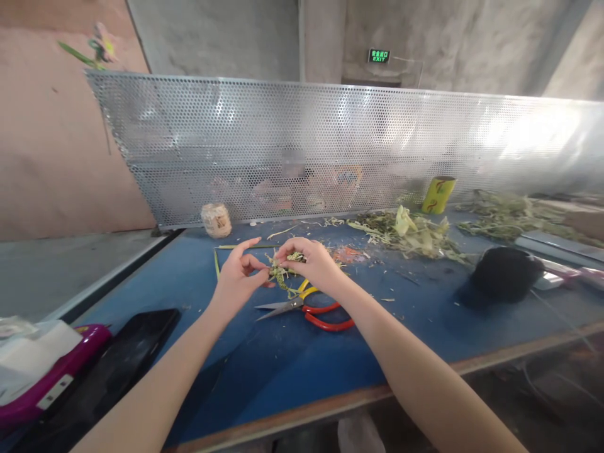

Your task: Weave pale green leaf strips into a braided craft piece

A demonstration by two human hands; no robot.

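Shaping, we judge, a green fibre bundle (282,277), our left hand (243,272) and right hand (312,261) pinch it narrowly toward the far edge of the worktop (264,371); next likely calls for steady holding.

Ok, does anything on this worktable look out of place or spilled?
Yes, mildly: the scissors lie with blades parted, near the left hand and right forearm, an awkward spot. An orange patch marks the blue tabletop; whether loose scraps or a stain, I can't tell.
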